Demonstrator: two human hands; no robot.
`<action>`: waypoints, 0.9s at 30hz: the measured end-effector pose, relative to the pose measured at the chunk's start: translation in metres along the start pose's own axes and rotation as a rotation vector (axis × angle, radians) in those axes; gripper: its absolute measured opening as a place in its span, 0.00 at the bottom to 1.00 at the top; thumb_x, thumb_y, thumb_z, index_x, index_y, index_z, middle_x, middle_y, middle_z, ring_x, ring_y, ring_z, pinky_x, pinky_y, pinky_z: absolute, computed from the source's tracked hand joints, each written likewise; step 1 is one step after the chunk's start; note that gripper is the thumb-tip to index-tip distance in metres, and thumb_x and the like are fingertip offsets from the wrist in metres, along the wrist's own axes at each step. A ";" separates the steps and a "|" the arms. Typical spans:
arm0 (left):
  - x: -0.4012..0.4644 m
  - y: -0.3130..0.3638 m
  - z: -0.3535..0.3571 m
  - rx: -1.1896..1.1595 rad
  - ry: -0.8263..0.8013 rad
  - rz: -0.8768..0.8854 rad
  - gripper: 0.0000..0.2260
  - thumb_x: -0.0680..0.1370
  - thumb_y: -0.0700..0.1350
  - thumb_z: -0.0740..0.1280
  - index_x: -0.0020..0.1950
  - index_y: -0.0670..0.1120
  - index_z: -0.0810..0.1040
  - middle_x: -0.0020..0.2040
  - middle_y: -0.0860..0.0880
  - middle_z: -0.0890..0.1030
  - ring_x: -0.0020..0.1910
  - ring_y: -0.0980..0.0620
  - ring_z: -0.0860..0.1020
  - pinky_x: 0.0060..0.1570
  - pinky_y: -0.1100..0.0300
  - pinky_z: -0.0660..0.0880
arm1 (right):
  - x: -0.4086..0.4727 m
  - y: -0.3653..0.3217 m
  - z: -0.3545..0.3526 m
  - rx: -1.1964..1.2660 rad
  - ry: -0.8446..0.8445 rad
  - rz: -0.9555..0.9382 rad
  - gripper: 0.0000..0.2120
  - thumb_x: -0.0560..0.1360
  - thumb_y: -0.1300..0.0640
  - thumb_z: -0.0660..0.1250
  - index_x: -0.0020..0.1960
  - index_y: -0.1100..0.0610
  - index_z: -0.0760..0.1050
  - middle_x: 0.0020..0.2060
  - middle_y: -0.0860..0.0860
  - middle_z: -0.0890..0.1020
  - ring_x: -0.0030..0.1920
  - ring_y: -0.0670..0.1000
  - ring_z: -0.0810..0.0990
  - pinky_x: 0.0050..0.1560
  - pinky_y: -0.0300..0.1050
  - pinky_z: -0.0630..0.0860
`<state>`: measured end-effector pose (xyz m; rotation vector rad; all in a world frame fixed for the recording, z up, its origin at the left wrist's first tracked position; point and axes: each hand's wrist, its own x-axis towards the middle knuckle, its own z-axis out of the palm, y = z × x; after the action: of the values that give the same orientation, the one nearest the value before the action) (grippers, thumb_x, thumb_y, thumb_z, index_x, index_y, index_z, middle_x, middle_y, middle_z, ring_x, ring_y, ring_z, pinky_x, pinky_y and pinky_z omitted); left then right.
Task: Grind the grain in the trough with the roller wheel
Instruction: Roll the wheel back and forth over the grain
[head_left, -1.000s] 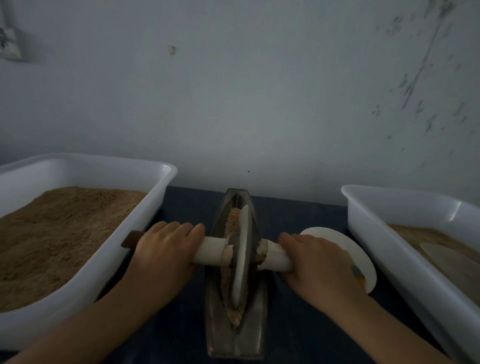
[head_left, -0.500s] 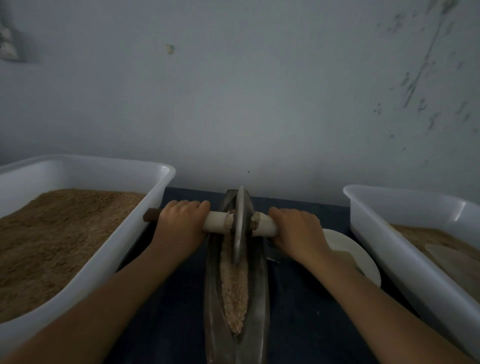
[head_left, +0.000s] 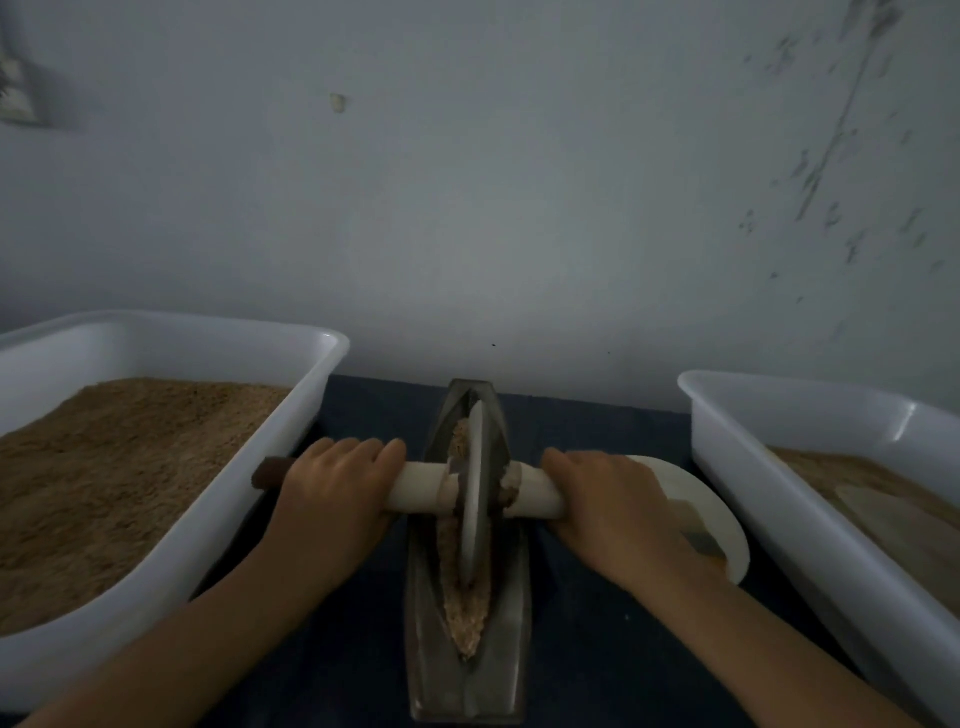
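While both hands clasp the pale wooden axle (head_left: 415, 488) on either side, the grey metal roller wheel (head_left: 475, 493) stands upright in the long, boat-shaped grey metal trough (head_left: 467, 670), about midway along it. The left hand (head_left: 332, 493) has its grip wrapped over the axle's left half; the right hand (head_left: 608, 499) grips the right half likewise. Coarse tan grain (head_left: 465, 618) lies in the groove, before and behind the wheel, so grinding looks mid-course. A next stroke would need even downward pressure from both sides, keeping the wheel centred.

Beneath is a dark blue surface (head_left: 597, 613) against a scuffed pale wall (head_left: 519, 208). A white plastic tub of brown meal (head_left: 156, 525) sits left, another white tub (head_left: 810, 488) right, with a white round plate (head_left: 696, 499) just beside it.
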<state>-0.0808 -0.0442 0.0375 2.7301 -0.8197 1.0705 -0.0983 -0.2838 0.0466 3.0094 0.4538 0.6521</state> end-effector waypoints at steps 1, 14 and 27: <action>-0.002 0.002 -0.005 0.004 -0.011 0.013 0.22 0.49 0.45 0.83 0.37 0.46 0.78 0.30 0.50 0.78 0.27 0.50 0.78 0.28 0.57 0.75 | -0.007 -0.001 -0.003 0.018 -0.019 0.010 0.12 0.72 0.49 0.66 0.44 0.47 0.62 0.44 0.46 0.77 0.39 0.46 0.70 0.36 0.42 0.57; 0.013 -0.005 0.010 0.001 -0.070 -0.037 0.17 0.54 0.42 0.82 0.36 0.44 0.77 0.30 0.47 0.80 0.28 0.47 0.79 0.30 0.54 0.77 | 0.018 0.008 0.008 -0.068 -0.009 0.011 0.10 0.71 0.46 0.65 0.48 0.49 0.69 0.44 0.47 0.79 0.45 0.52 0.78 0.35 0.44 0.60; 0.044 -0.015 0.039 0.040 -0.042 -0.146 0.09 0.68 0.45 0.73 0.42 0.45 0.75 0.40 0.47 0.80 0.39 0.47 0.78 0.42 0.56 0.71 | 0.051 0.019 0.020 -0.085 -0.044 0.070 0.10 0.73 0.50 0.63 0.53 0.51 0.70 0.48 0.50 0.80 0.49 0.54 0.78 0.37 0.44 0.61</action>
<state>-0.0231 -0.0623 0.0392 2.8038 -0.5989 1.0139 -0.0399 -0.2866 0.0506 2.9636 0.3117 0.5913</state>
